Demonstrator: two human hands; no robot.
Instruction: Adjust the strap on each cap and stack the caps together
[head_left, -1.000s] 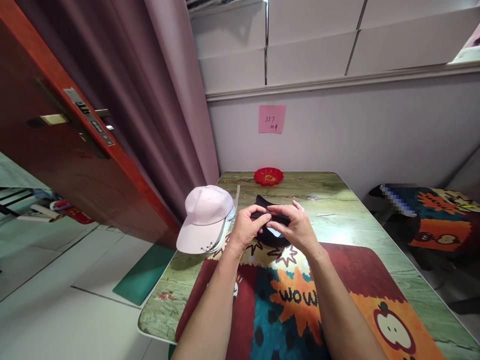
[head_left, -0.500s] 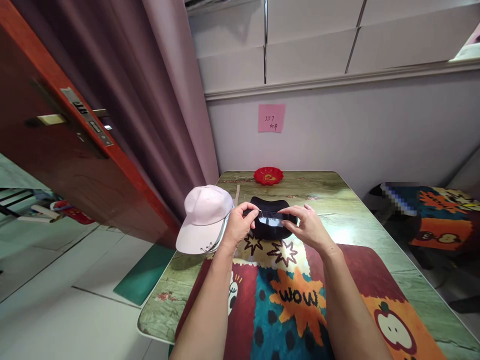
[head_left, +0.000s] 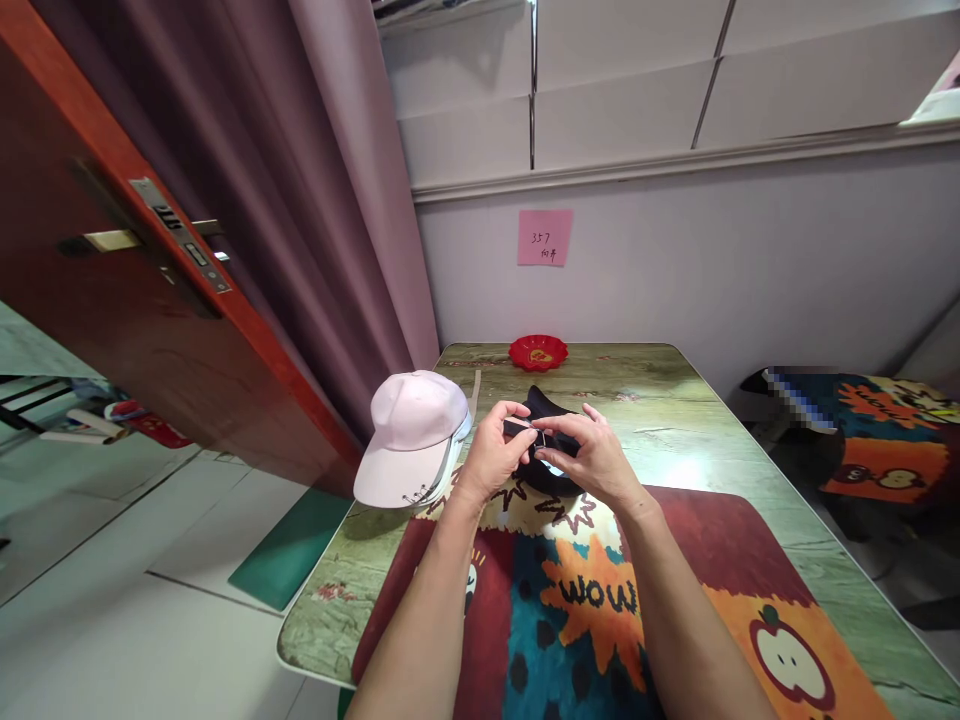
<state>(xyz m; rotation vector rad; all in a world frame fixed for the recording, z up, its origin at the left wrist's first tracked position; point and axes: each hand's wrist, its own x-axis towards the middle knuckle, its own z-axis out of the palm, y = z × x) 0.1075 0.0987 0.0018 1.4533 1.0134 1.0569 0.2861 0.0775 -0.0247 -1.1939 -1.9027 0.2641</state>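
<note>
Your left hand pinches a flat black strap between thumb and fingers, and your right hand grips its other side, close to a small shiny buckle. The strap belongs to the curved black cap in front of you, over the printed mat's far edge. To its left sits a smooth, round-crowned pale pink cap; at the far side, a glossy red scalloped dish rests on the wood-grained table.

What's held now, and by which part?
The black cap, by its strap: left hand and right hand both pinch it.
</note>
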